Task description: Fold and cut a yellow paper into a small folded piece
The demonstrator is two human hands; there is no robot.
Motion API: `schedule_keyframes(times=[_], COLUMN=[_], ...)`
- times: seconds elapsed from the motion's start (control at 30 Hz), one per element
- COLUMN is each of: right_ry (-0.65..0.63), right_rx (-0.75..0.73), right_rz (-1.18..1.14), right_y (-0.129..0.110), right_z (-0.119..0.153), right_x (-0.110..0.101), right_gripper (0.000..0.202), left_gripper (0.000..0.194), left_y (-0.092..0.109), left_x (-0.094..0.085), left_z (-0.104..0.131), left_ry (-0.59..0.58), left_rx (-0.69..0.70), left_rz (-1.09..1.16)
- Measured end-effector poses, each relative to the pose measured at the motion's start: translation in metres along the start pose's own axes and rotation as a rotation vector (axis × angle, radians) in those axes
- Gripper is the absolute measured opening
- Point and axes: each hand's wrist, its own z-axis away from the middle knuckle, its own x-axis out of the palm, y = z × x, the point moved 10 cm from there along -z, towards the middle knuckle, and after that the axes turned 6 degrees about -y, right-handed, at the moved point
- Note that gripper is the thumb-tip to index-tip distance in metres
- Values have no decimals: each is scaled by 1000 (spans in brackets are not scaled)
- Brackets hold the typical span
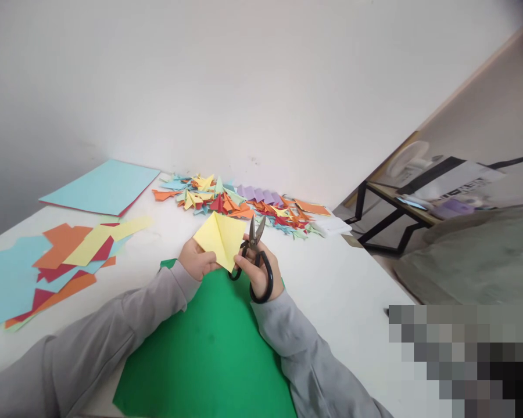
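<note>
A square of yellow paper (pixel 220 238) with a crease down its middle is held up over the green mat (pixel 209 342). My left hand (pixel 196 259) is closed on its left edge, thumb on top. My right hand (pixel 264 273) is closed round a pair of scissors (pixel 261 255) with black handles, blades pointing up and slightly apart. The thumb of that hand also meets the right edge of the paper. Some of the right fingers are hidden behind the scissors and paper.
Folded paper pieces (pixel 220 200) in many colours lie heaped along the wall. A light blue sheet (pixel 104 186) lies back left, with paper offcuts (pixel 70 249) nearer. A white pad (pixel 331 226) is at the back right; beyond the table stands a black-framed stand (pixel 387 244).
</note>
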Motion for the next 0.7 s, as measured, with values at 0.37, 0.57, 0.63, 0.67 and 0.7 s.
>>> schedule_keyframes(times=[0.37, 0.57, 0.63, 0.67, 0.7], right_ry=[16, 12, 14, 15, 14], right_rx=[112, 70, 48, 41, 37], right_rz=[-197, -145, -100, -79, -63], right_y=[19, 13, 10, 9, 8], right_z=[0, 1, 2, 3, 3], right_x=[-1, 5, 6, 6, 6], right_gripper=[49, 46, 46, 46, 46], left_gripper=[59, 41, 38, 37, 36], left_y=[-21, 4, 12, 16, 19], left_x=[-24, -44, -45, -44, -42], left_z=[-8, 6, 12, 15, 17], left_ry=[127, 394, 454, 475, 485], left_rx=[5, 113, 132, 141, 150], left_rz=[18, -181, -267, -310, -341])
